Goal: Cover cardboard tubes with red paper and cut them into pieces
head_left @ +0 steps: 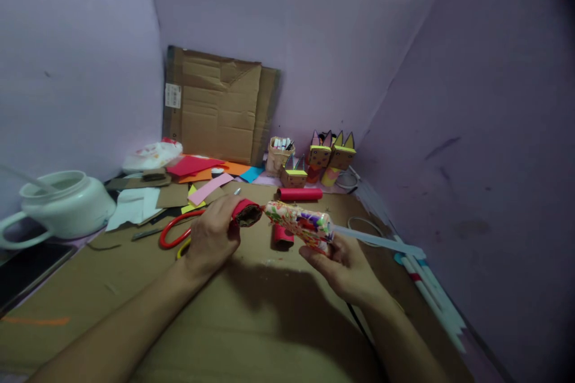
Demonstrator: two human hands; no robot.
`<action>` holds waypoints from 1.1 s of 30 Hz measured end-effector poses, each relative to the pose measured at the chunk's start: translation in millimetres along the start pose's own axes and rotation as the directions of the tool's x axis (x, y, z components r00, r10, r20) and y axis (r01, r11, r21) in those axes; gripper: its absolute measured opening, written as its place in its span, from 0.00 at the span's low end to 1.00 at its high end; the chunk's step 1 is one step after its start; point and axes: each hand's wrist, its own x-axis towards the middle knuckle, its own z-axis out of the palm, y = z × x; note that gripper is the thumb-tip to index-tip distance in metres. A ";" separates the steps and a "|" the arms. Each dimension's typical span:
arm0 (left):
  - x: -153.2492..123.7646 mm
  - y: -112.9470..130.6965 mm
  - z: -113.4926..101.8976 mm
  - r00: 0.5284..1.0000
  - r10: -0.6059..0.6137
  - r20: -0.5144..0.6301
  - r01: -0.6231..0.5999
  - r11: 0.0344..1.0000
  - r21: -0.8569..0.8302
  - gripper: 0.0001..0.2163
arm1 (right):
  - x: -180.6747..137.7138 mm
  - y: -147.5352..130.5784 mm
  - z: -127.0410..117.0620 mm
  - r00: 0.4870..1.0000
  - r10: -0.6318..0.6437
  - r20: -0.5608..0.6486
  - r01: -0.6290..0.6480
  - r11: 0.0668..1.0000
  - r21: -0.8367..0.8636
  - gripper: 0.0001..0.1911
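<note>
My left hand (pixel 211 239) is closed around a red paper-covered cardboard tube (pixel 247 214), its open end facing me. In my right hand (pixel 348 269) is a hot glue gun (pixel 299 222) with a floral pattern. The gun's nozzle is at the tube's rim; whether they touch I cannot tell. A long translucent glue stick (pixel 377 237) juts from the gun's back. Partly hidden below the gun is a second red tube (pixel 284 238), and another red tube (pixel 299 194) lies behind it. Scissors with a red handle (pixel 167 234) rest beside my left hand.
A white pot (pixel 67 203) stands at the left by a dark flat device (pixel 27 272). Coloured paper (pixel 195 166) and scraps lie at the back. Cardboard sheets (pixel 215 108) lean on the wall near a marker holder (pixel 275 161) and cardboard animal figures (pixel 341 158). Glue sticks (pixel 426 287) lie right.
</note>
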 end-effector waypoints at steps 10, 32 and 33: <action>-1.5 -0.4 0.3 1.000 -0.004 0.008 0.003 0.996 0.090 0.18 | -0.4 5.2 1.8 1.000 0.030 -0.009 -0.030 0.999 -0.040 0.13; -2.1 -1.8 0.9 0.996 0.086 -0.015 -0.082 0.983 0.164 0.18 | -4.2 24.3 -1.1 0.997 -0.073 -0.014 0.070 0.987 -0.145 0.13; -2.2 -1.8 1.0 0.996 0.088 -0.019 -0.084 0.983 0.166 0.18 | -4.2 24.3 -1.1 0.997 -0.073 -0.009 0.071 0.987 -0.147 0.12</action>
